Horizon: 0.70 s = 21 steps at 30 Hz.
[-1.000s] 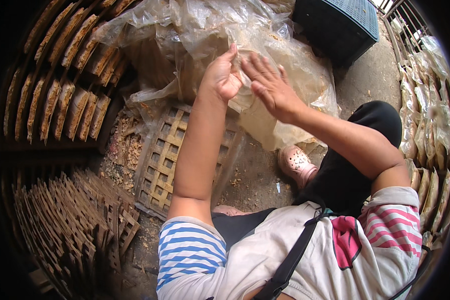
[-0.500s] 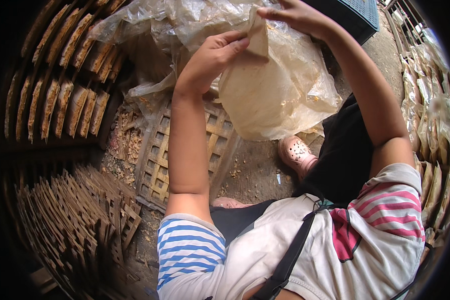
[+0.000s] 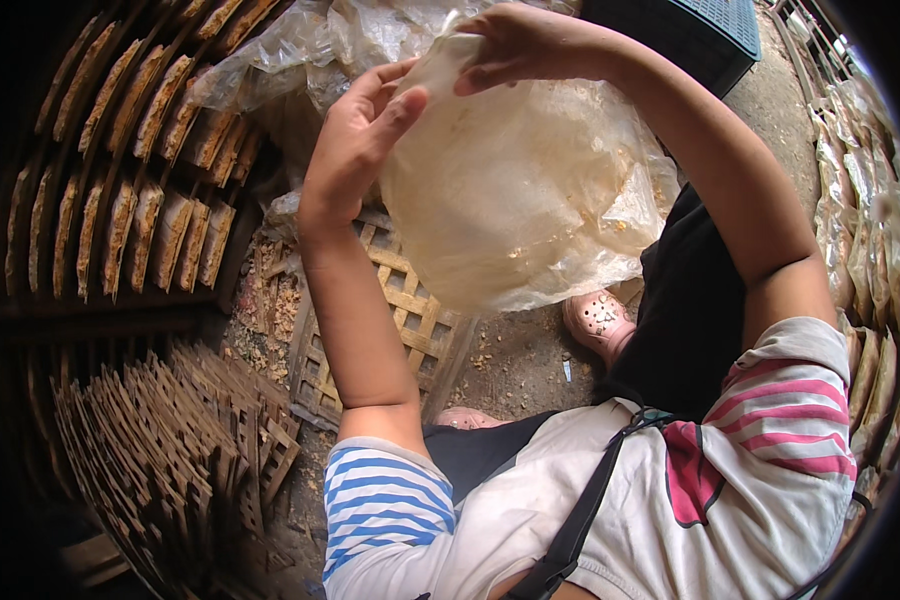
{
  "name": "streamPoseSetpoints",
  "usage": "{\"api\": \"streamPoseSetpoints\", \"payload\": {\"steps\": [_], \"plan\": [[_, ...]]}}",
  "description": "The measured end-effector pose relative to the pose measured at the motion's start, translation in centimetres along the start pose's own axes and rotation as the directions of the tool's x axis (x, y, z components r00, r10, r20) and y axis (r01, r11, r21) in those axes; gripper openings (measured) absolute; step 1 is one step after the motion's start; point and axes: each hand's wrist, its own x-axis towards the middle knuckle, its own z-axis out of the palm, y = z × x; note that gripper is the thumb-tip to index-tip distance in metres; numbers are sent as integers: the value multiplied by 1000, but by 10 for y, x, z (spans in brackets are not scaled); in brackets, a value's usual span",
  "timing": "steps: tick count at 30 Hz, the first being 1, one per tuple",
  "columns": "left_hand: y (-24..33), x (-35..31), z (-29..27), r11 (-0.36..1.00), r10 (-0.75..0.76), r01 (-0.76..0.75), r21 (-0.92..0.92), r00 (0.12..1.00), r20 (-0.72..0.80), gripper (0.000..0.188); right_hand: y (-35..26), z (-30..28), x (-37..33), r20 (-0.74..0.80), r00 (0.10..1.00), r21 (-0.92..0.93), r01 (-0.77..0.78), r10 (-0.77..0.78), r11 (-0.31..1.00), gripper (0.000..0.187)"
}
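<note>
A translucent, yellowish plastic sheet (image 3: pixel 510 190) hangs in front of me, its upper edge gathered between my hands. My left hand (image 3: pixel 360 130) is at the left end of that edge, thumb in front and fingers partly behind the plastic. At the top, my right hand (image 3: pixel 530 48) pinches the sheet between thumb and fingers, close to a pale upturned corner (image 3: pixel 455 35). The lower part of the sheet droops over crumpled clear plastic (image 3: pixel 320 50) and reaches down towards my right foot.
Stacked boards with rough orange edges (image 3: pixel 120 210) fill the upper left. Below them lean several slatted wooden racks (image 3: pixel 170 430). A wooden lattice panel (image 3: pixel 400 290) lies on the littered floor. A dark blue crate (image 3: pixel 690 40) stands at the far right, and plastic-covered stacks (image 3: pixel 850 220) line the right.
Both hands have shifted left with the sheet, and its upper edge has tilted. My right hand has come lower and closer to the sheet's edge. The view has shifted slightly.
</note>
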Motion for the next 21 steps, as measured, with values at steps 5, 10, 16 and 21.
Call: {"api": "streamPoseSetpoints", "payload": {"steps": [5, 10, 16, 21], "plan": [[-5, 12, 7, 970, 146, -100, 220, 968, -202, 27, -88, 14, 2, -14, 970, -443, -223, 242, 869, 20], [3, 13, 8, 953, 187, -116, 279, 952, -243, 20, -10, -37, 1, 115, 932, 420, -358, 343, 834, 34], [3, 6, 5, 936, 241, -150, 320, 932, -269, 15, -19, -12, 13, 134, 939, 325, -343, 317, 881, 31], [11, 1, -2, 924, 329, -223, 312, 878, -348, 16, -19, -32, -8, 305, 856, -242, -354, 417, 903, 31]]}}
